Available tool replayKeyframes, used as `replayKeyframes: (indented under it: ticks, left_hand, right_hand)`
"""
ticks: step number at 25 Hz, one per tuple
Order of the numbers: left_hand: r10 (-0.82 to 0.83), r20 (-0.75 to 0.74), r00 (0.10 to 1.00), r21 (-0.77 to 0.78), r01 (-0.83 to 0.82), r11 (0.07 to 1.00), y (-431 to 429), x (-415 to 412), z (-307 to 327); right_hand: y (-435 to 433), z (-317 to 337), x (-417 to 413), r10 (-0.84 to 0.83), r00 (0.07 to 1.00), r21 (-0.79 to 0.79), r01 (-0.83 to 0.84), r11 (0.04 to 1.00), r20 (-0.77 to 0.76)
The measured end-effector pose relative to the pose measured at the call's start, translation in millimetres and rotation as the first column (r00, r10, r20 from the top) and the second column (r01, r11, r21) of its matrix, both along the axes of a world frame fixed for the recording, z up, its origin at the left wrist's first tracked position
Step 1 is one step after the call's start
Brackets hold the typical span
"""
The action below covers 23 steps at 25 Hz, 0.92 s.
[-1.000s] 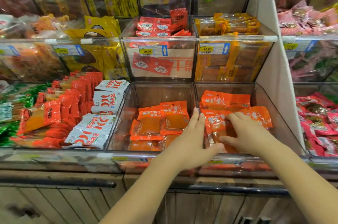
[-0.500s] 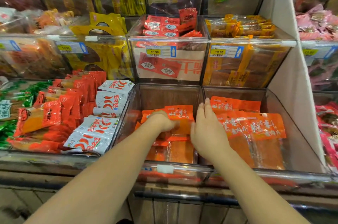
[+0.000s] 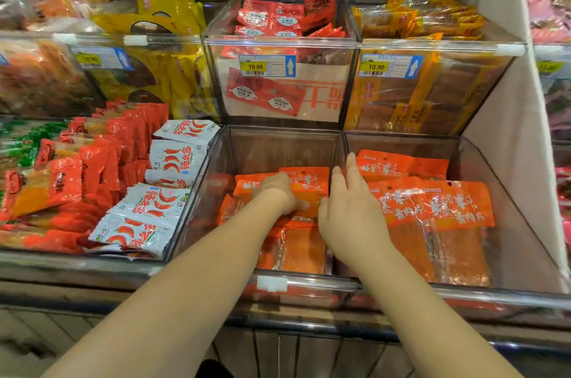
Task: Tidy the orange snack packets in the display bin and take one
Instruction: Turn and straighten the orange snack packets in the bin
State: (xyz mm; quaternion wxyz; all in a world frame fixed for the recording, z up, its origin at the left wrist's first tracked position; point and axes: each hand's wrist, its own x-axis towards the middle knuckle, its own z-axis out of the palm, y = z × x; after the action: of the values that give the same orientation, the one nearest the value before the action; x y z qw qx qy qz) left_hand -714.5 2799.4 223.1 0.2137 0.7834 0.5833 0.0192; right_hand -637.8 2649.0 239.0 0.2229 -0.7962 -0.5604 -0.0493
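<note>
Reach into bin (image 3: 278, 149).
On packets (image 3: 304, 175), left hand (image 3: 278, 194) hides its fingers: grip unclear; right hand (image 3: 352, 211) flat, straight-fingered, over divider (image 3: 343, 146).

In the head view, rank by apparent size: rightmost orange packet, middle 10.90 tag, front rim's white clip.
1. Orange packet, largest.
2. 10.90 tag.
3. White clip, smallest, even though nearest the camera.

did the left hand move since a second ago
Yes. The left hand has shifted left, from over the divider between the two bins into the left bin, where it grips an orange packet.
</note>
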Motion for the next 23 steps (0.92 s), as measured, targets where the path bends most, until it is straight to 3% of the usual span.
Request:
replayKeyframes:
  ticks: [3,6,10,11,13,15,17,19,22,23]
  left_hand:
    - [0.081,0.221,0.972,0.035,-0.091,0.995,1,-5,2]
    - [0.049,0.466,0.883,0.124,-0.120,0.985,-9,-18,16]
    - [-0.096,0.786,0.610,0.181,-0.078,0.980,-46,-59,46]
    - [-0.135,0.845,0.518,0.181,-0.038,0.983,-60,-71,49]
    - [-0.206,0.911,0.357,0.205,0.042,0.978,-91,-88,51]
    - [-0.254,0.927,0.275,0.243,0.074,0.967,-112,-93,46]
    - [-0.222,0.946,0.236,0.217,0.049,0.975,-122,-92,40]
    - [-0.157,0.954,0.256,0.158,0.016,0.987,-124,-93,34]
    - [-0.114,0.897,0.428,0.101,0.053,0.993,-119,-95,27]
    - [-0.115,0.890,0.441,0.089,0.079,0.993,-118,-95,25]
  right_hand:
    - [-1,0,1,-0.003,0.999,0.024,0.004,1.000,-0.049]
    - [-3,4,1,0.014,0.990,0.093,-0.001,0.996,-0.140]
    - [-15,14,4,0.179,0.939,0.400,-0.049,0.915,-0.295]
    - [-21,20,4,0.246,0.890,0.445,-0.055,0.894,-0.384]
    - [-32,28,2,0.377,0.706,0.445,-0.097,0.890,-0.599]
    - [-38,30,2,0.447,0.558,0.435,-0.164,0.886,-0.699]
    - [-45,30,2,0.463,0.482,0.447,-0.157,0.881,-0.744]
    - [-50,31,2,0.465,0.450,0.463,-0.122,0.878,-0.762]
    - [-52,29,4,0.470,0.469,0.471,-0.124,0.873,-0.748]
    - [-51,27,5,0.471,0.470,0.472,-0.125,0.873,-0.746]
